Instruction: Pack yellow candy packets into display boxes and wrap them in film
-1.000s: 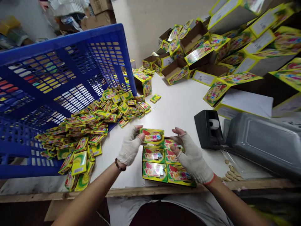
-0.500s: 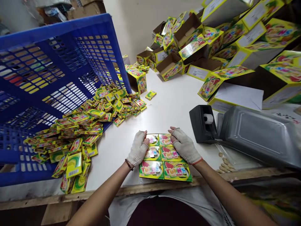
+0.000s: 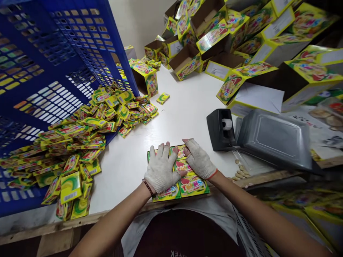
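Small green and yellow candy packets (image 3: 195,185) printed "TWINS" lie face up in a close block, two across, at the front of the white table. My left hand (image 3: 161,168), in a white fingerless-tipped glove, lies flat over the left column with its fingers spread, hiding most of it. At the block's right side rests my right hand (image 3: 198,159), gloved likewise. Its fingers are loosely bent, touching the right column's upper packets and edge without wrapping round any. A dark rim shows along the block's far left edge.
A blue plastic crate (image 3: 120,46) lies tipped at left, with a heap of loose packets (image 3: 88,125) spilling out. One packet (image 3: 163,98) lies apart. Printed cartons (image 3: 187,62) pile up behind. A black tape dispenser (image 3: 218,130) and grey plastic tray (image 3: 276,137) stand at right.
My left hand has moved from the block's left edge to lie flat on top of the packets. My right hand stays at the right side. The view has shifted slightly.
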The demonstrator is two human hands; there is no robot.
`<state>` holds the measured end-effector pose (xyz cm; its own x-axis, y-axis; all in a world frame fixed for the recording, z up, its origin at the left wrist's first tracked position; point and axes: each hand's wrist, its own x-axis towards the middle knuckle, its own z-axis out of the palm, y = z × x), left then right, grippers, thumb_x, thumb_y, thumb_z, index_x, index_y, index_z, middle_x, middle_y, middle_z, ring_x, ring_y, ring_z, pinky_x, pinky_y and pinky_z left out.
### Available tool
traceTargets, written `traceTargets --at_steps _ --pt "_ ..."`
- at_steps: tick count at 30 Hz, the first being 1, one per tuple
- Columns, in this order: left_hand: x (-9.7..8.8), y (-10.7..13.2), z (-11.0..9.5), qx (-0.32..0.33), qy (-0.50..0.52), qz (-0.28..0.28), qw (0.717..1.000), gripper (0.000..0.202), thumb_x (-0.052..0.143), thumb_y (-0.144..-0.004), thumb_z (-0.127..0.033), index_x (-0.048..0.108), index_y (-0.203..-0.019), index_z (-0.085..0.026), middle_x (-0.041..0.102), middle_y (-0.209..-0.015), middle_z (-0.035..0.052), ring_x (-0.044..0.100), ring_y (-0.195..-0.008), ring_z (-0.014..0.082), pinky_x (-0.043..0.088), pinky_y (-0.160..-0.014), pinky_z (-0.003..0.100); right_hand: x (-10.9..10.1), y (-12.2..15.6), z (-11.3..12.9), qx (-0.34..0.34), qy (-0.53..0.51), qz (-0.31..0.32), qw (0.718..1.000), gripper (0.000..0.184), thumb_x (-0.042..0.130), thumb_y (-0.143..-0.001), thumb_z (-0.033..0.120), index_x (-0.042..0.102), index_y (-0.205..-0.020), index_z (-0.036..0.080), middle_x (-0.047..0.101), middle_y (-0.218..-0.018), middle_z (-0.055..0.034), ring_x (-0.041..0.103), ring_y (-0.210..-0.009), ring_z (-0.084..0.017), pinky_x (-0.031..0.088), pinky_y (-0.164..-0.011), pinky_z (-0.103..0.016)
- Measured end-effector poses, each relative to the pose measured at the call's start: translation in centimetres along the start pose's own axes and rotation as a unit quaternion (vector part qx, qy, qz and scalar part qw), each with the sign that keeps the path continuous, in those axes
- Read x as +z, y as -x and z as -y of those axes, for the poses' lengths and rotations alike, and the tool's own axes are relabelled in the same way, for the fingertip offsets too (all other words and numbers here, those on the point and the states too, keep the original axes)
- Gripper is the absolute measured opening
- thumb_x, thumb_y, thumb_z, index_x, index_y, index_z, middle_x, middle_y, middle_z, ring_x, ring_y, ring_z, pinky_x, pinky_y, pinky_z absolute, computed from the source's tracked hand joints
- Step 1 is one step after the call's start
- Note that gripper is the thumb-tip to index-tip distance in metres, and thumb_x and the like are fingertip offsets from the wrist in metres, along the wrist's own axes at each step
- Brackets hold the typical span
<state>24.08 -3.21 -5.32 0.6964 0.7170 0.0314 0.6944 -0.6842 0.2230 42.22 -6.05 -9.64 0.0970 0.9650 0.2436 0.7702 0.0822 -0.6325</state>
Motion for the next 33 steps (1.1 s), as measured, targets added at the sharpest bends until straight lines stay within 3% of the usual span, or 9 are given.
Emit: traceTargets --at_steps 4,6,9,12,14,17,20,27,33 --pt "0.4 0.4 -0.7 0.013 -0.032 0.008 0.999 0.076 0.059 -0.085 -0.065 0.049 -0.146 -0.02 0.04 -0.155 0.0234 0.035 -0.142 0.0471 0.017 -0.113 0.072 -2.2 1.0 0.1 0.088 -0.06 -0.064 0.992 0.035 0.041 -0.094 0.031 0.059 -0.122 0.018 0.069 -0.114 -0.0127 0.067 -0.102 -0.024 0.055 -0.09 -0.04" --pt "0.7 0.6 -0.7 0.015 -0.055 0.011 0.998 0.075 0.058 -0.086 -0.064 0.048 -0.147 -0.02 0.039 -0.156 0.0238 0.035 -0.143 0.0472 0.018 -0.113 0.072 -5.5 1.2 -1.2 0.116 -0.052 -0.1 0.987 0.031 0.044 -0.094 0.037 0.062 -0.112 0.019 0.071 -0.107 -0.0111 0.067 -0.097 -0.024 0.054 -0.086 -0.038" --pt "0.9 0.6 -0.7 0.014 -0.08 0.013 0.997 0.078 0.06 -0.085 -0.065 0.048 -0.147 -0.021 0.039 -0.156 0.0236 0.036 -0.143 0.0476 0.02 -0.113 0.071 -12.2 0.7 -5.3 0.204 0.029 -0.176 0.963 0.025 0.05 -0.089 0.04 0.064 -0.095 0.02 0.07 -0.092 -0.0085 0.065 -0.087 -0.024 0.05 -0.082 -0.037" --pt "1.0 0.6 -0.8 0.01 -0.091 0.01 0.996 0.077 0.059 -0.084 -0.067 0.05 -0.147 -0.023 0.041 -0.155 0.0217 0.038 -0.142 0.0466 0.021 -0.113 0.07 -17.6 -0.1 -9.9 0.36 0.094 -0.141 0.917 0.01 0.058 -0.081 0.03 0.062 -0.082 0.02 0.066 -0.076 -0.0052 0.06 -0.075 -0.022 0.045 -0.073 -0.034" --pt "1.1 0.6 -0.8 0.012 -0.098 0.005 0.995 0.076 0.059 -0.085 -0.066 0.05 -0.146 -0.023 0.043 -0.155 0.0204 0.039 -0.141 0.0456 0.023 -0.113 0.069 -19.4 -0.7 -12.0 0.398 0.086 -0.092 0.909 0.01 0.065 -0.076 0.027 0.06 -0.069 0.021 0.06 -0.061 -0.0015 0.054 -0.062 -0.019 0.041 -0.064 -0.033" --pt "1.1 0.7 -0.7 0.018 -0.11 -0.002 0.994 0.074 0.06 -0.085 -0.064 0.052 -0.145 -0.023 0.044 -0.154 0.0207 0.04 -0.14 0.0458 0.024 -0.112 0.069 -20.0 -1.2 -13.4 0.398 0.049 -0.035 0.915 0.018 0.069 -0.074 0.023 0.057 -0.06 0.02 0.053 -0.048 0.0028 0.047 -0.051 -0.014 0.037 -0.057 -0.03" --pt "1.1 0.7 -0.6 0.026 -0.117 -0.01 0.993 0.073 0.06 -0.085 -0.064 0.054 -0.144 -0.021 0.045 -0.153 0.0221 0.041 -0.139 0.0468 0.026 -0.111 0.069 -19.9 -1.2 -13.9 0.389 0.024 -0.006 0.921 0.017 0.065 -0.08 0.024 0.061 -0.065 0.017 0.054 -0.05 0.0029 0.047 -0.05 -0.01 0.036 -0.059 -0.029" --pt "0.8 0.8 -0.8 0.019 -0.126 0.006 0.992 0.068 0.06 -0.088 -0.059 0.052 -0.145 -0.022 0.043 -0.155 0.0204 0.039 -0.142 0.0449 0.027 -0.112 0.067 -19.9 -1.2 -16.5 0.421 0.007 0.013 0.907 0.014 0.07 -0.074 0.017 0.058 -0.068 0.017 0.053 -0.048 0.003 0.045 -0.046 -0.01 0.031 -0.047 -0.024" --pt "0.7 0.7 -0.9 0.016 -0.121 0.014 0.992 0.071 0.06 -0.087 -0.061 0.052 -0.146 -0.022 0.042 -0.155 0.0209 0.039 -0.142 0.0452 0.028 -0.112 0.068 -19.8 -1.2 -16.6 0.432 -0.017 0.015 0.902 0.014 0.063 -0.084 0.022 0.057 -0.072 0.018 0.054 -0.053 0.0012 0.046 -0.047 -0.011 0.029 -0.046 -0.024"
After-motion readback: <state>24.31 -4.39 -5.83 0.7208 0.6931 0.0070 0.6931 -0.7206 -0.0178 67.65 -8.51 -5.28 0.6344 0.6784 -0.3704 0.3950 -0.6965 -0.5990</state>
